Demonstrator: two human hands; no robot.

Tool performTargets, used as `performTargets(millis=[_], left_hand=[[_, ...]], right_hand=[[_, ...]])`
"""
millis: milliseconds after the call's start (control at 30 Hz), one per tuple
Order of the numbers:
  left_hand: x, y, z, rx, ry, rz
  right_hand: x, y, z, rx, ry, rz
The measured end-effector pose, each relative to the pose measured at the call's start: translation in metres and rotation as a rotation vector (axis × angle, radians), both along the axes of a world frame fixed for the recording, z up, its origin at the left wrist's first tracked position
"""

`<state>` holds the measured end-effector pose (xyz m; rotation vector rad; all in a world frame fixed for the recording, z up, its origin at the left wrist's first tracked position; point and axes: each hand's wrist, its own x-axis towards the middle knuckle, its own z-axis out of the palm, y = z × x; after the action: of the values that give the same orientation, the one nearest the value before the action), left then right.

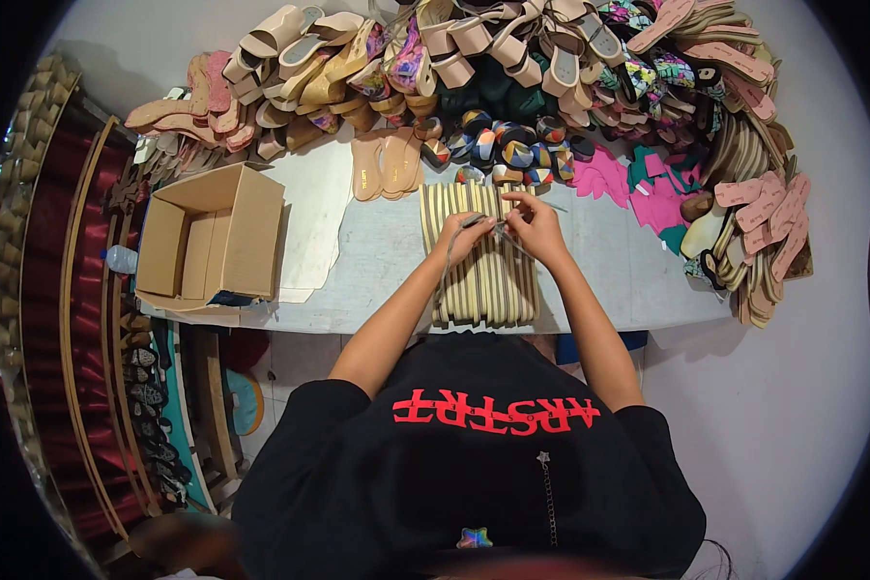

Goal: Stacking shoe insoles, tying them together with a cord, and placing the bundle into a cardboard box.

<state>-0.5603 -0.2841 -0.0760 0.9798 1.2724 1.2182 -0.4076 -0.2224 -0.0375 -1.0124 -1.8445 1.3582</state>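
One open brown cardboard box (213, 242) left

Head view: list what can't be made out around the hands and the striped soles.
- Item pinched between left hand and right hand: too small, hidden by fingers.
- Each hand's grip: unclear.
- Striped soles: middle covered by hands; near ends hidden by black shirt.
- Cardboard box: contents shadowed.

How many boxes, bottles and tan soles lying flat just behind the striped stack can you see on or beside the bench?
Cardboard box: 1
Plastic bottle: 1
Tan soles lying flat behind the striped stack: 2
Total: 4
Both hands, left and right, rest over the striped stack; the heaped shoes behind are too piled to count.
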Motion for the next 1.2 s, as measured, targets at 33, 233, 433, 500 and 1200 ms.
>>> performTargets(millis=[33, 233, 433, 500, 1200], left_hand=[[-0.001, 0.001, -0.002, -0.051, -0.067, 0.004], [-0.006, 0.004, 0.008, -0.183, -0.180, -0.012], [-0.015, 0.009, -0.008, -0.125, -0.217, -0.133], [-0.013, 0.008, -0.008, -0.123, -0.211, -0.136], [-0.008, -0.008, 0.003, 0.188, 0.283, -0.045]], right_hand=[[0.002, -0.004, 0.002, 0.128, 0.010, -0.066], [0.009, -0.046, 0.001, 0.374, 0.107, -0.220], [0.013, -0.057, -0.016, -0.024, 0.155, 0.155], [0.017, -0.049, -0.018, -0.118, 0.241, 0.265], [-0.008, -0.016, -0.005, -0.244, -0.348, 0.223]])
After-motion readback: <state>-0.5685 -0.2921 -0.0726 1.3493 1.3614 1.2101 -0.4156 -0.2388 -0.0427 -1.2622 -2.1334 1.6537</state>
